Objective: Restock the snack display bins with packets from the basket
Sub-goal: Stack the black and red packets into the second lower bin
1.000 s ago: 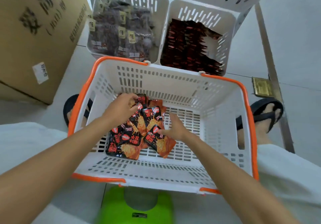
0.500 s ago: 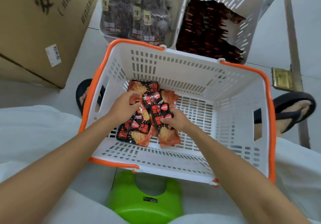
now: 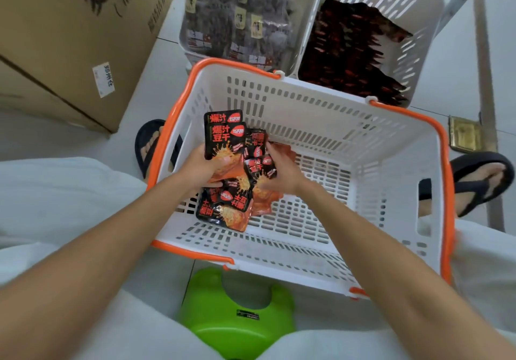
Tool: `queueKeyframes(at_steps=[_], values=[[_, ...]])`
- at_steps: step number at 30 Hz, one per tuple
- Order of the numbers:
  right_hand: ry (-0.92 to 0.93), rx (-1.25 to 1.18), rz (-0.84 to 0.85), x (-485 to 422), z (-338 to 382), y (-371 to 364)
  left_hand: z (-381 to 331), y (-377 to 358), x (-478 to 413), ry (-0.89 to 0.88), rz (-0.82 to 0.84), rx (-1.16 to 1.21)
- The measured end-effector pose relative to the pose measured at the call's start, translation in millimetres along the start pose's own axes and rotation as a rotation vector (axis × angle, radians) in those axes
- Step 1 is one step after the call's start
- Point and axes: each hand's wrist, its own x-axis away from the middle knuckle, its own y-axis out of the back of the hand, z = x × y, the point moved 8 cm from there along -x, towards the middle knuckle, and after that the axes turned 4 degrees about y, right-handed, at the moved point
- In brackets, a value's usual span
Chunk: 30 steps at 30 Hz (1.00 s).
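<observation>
White trousers [image 3: 64,200] on both legs; black thong sandals [image 3: 474,158] (strap between toes); forearms [image 3: 117,242] bare

Forearms stretched forward, left hand [image 3: 202,165] and right hand [image 3: 283,174] close together, fingers [image 3: 275,155] curled

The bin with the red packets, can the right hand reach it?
Probably yes. The bin is open on top, just behind the basket, with nothing over it. The right hand, holding packets, would only need to clear the basket's far rim.

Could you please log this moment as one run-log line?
left hand: grips black-and-orange snack packets | right hand: grips more of them | where: in white orange-rimmed plastic basket | phase: gathering
</observation>
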Motion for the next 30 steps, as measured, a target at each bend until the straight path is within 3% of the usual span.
queueKeyframes(at_steps=[2,4,8,11,15,17,20,26,30], values=[[0.027,0.389,-0.021,4.1,-10.1,-18.3,4.2,-5.1,2.9,0.034,0.036,0.027],[0.052,0.447,-0.026,4.9,-10.9,-22.8,5.3,-9.2,2.4,0.027,0.035,0.044],[0.026,-0.146,-0.021,17.2,-9.4,18.0,1.5,-5.4,-3.7,0.001,-0.032,-0.007],[0.083,-0.309,-0.149,38.9,5.4,82.9,-9.9,-13.9,-6.0,0.024,-0.004,-0.010],[0.196,-0.458,-0.300,64.5,40.2,132.4,-34.7,-71.5,5.8,0.065,0.297,-0.027],[0.189,-0.349,-0.425,72.5,48.2,147.8,-48.8,-103.8,14.5,-0.003,0.378,-0.103],[0.200,-0.234,-0.541,96.6,51.4,180.5,-70.1,-127.6,11.5,-0.096,0.346,-0.141],[0.172,-0.145,-0.408,122.2,41.8,224.3,-133.7,-174.6,19.7,-0.419,0.454,-0.522],[0.199,-0.171,-0.375,132.5,37.5,259.6,-184.2,-198.7,18.9,-0.619,0.422,-0.615]])
